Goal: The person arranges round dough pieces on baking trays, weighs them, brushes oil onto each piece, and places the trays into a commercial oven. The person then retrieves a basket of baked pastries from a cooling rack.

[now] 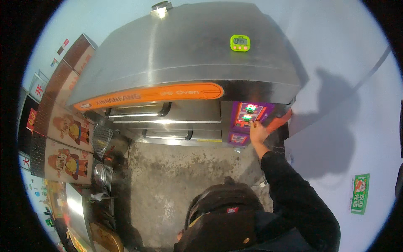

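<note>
Control panel [248, 119]: purple, set at the right end of the front of a large steel oven [184, 54], beside the oven's two doors. Panel carries two lit green dials, one above the other, and a smaller display block lower down.

Right hand [257, 132]: raised on a straight arm in a black sleeve [294, 185], fingertips [251, 123] touching the panel at the lower green dial. Fingers appear bent toward the dial; whether they pinch it or only press on it cannot be told at this size. Nothing else is in the hand.

Left hand: not in view.

Oven notes: orange strip [155, 96] runs along the top edge of the front. Two doors stacked below it, each with a long metal handle; upper handle [138, 111], lower handle [168, 134]. Both doors shut.

Top of oven: a small green timer [240, 42] with pink buttons, resting near the right side, well apart from the hand.

Surroundings: grey concrete floor [168, 180] in front of the oven. Wire racks [102, 140] lean at the left, just beside the oven's lower corner. Pale wall [344, 105] to the right bears the shadow of the arm and a green sticker [360, 193] low down. Person's dark cap [222, 218] fills the lower middle.
</note>
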### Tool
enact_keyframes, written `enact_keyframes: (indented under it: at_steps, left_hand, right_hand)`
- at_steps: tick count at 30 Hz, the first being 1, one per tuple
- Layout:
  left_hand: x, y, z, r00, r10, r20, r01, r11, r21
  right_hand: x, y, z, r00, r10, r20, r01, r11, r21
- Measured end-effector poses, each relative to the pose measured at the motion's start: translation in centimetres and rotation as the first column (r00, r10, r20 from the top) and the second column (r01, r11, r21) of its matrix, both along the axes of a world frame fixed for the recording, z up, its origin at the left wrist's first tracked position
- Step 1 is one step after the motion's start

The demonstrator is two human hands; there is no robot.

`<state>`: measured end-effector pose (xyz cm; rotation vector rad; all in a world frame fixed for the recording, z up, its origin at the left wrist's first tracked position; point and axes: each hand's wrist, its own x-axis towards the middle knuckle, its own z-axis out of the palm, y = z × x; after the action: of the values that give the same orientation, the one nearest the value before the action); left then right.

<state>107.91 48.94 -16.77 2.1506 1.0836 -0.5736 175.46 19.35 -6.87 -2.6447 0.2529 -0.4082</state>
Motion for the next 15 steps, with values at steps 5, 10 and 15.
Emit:
enact_keyframes:
  at_steps: [5, 10, 15]
  left_hand:
    - [0.6, -0.5, -0.5, 1.0, 0.004, -0.004, -0.004, 1.0, -0.006]
    - [0.3, -0.7, -1.1, 1.0, 0.017, 0.01, -0.017, 1.0, -0.014]
    - [0.3, -1.8, -1.9, 1.0, 0.011, 0.004, -0.011, 1.0, -0.027]
  right_hand:
    - [0.0, 0.0, 0.4, 1.0, 0.017, -0.002, -0.017, 1.0, -0.001]
    - [-0.1, 0.1, 0.8, 1.0, -0.002, -0.001, 0.002, 1.0, -0.007]
    - [-0.1, 0.0, 1.2, 0.999, -0.012, -0.051, 0.011, 1.0, -0.018]
